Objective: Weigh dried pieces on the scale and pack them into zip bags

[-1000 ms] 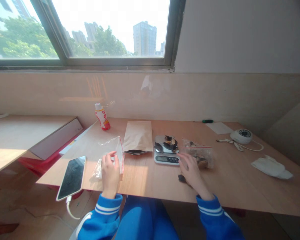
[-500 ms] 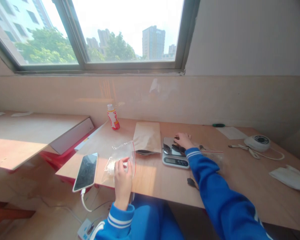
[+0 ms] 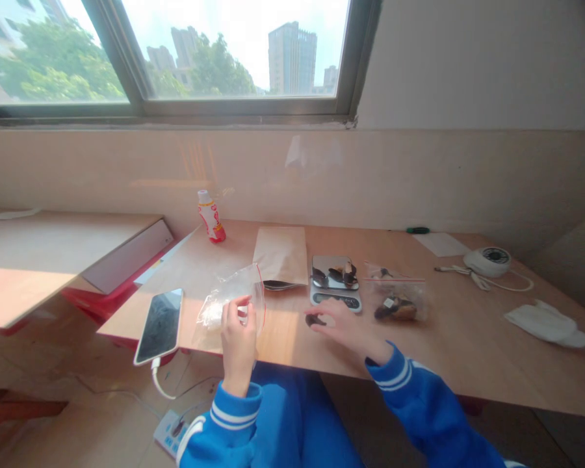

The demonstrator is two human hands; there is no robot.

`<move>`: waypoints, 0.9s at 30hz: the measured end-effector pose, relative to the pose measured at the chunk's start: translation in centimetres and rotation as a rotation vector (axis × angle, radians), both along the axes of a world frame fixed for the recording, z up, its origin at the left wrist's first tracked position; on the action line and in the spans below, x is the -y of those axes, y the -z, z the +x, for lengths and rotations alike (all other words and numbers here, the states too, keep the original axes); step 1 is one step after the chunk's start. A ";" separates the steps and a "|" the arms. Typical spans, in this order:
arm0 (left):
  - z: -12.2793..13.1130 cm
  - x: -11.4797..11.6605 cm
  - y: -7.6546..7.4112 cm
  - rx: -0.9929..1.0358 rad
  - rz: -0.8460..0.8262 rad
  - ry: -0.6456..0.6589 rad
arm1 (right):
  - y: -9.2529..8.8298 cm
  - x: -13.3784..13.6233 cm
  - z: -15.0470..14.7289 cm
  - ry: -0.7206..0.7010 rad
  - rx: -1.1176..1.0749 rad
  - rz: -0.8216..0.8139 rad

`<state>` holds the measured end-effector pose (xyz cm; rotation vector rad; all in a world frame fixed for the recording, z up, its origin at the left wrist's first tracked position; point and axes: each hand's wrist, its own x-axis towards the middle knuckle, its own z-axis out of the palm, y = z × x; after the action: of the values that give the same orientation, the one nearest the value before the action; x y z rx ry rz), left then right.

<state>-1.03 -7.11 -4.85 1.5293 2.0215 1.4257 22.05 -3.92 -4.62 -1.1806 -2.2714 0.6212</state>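
My right hand [image 3: 338, 322] pinches a small dark brown piece [image 3: 314, 320], like a dried mushroom, above the table in front of the kitchen scale [image 3: 335, 301]. Several similar dark pieces [image 3: 340, 275] lie on the scale's plate; its reading is too blurred to make out. My left hand [image 3: 238, 325] is at the clear zip bag [image 3: 212, 309] with a red seal line, fingers bent and thumb near the forefinger. They seem to grip its plastic, partly hidden behind the hand. Another zip bag [image 3: 397, 305], right of the scale, contains brown pieces.
A brown paper pouch [image 3: 280, 253] lies behind, between bag and scale. A red-and-white bottle [image 3: 211, 218] stands at the back. The phone [image 3: 160, 325], with its charging cable, lies at the left edge. Right are a white camera [image 3: 487, 262] and a white cloth [image 3: 548, 323].
My right hand has come off the scale's plate toward me and left, carrying a dark piece. The brown-filled bag is now uncovered. My left hand stays at the clear bag; the view has shifted slightly.
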 end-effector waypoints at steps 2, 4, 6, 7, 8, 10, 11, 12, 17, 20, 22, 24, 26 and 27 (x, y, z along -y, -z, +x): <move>0.4 0.2 0.0 -0.007 0.000 0.014 | 1.4 1.8 -0.5 0.019 0.110 0.019; 0.6 0.4 -0.1 -0.009 0.002 0.031 | 2.2 2.6 0.0 0.068 0.145 0.056; 0.6 0.6 -0.2 0.001 0.000 0.041 | 2.6 2.8 1.4 0.145 0.124 0.108; 0.6 0.6 -0.2 0.008 -0.001 0.040 | 2.8 3.0 2.4 0.194 0.114 0.135; 0.7 0.7 -0.2 0.015 -0.002 0.033 | 3.0 3.2 3.4 0.248 0.116 0.162; 0.8 0.6 -0.2 0.024 -0.003 0.025 | 3.7 3.9 5.7 0.348 0.168 0.202; 0.9 0.6 -0.2 0.030 -0.005 0.025 | 4.1 4.3 6.8 0.380 0.209 0.212; 1.0 0.5 -0.1 0.036 -0.009 0.029 | 4.5 4.6 7.6 0.396 0.248 0.212; 1.8 0.5 0.1 0.066 -0.024 0.076 | 3.5 3.5 8.8 0.351 0.232 0.167; 2.0 0.7 -0.1 0.075 -0.025 0.091 | 0.4 -1.2 7.3 0.367 0.092 0.213; 2.1 0.9 -0.2 0.077 -0.032 0.094 | -1.4 -5.4 5.9 0.427 0.065 0.256; 2.0 1.1 -0.3 0.079 -0.041 0.099 | -2.6 -9.2 4.5 0.476 0.107 0.231; 1.9 1.3 -0.4 0.083 -0.047 0.099 | -2.9 -11.9 3.3 0.476 0.185 0.146; 1.8 1.3 -0.4 0.085 -0.049 0.097 | -2.8 -12.7 3.0 0.466 0.214 0.110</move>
<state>0.73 -8.44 -4.47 1.4992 1.8929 1.3702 25.01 8.79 -1.82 -1.7102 -2.0495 0.1965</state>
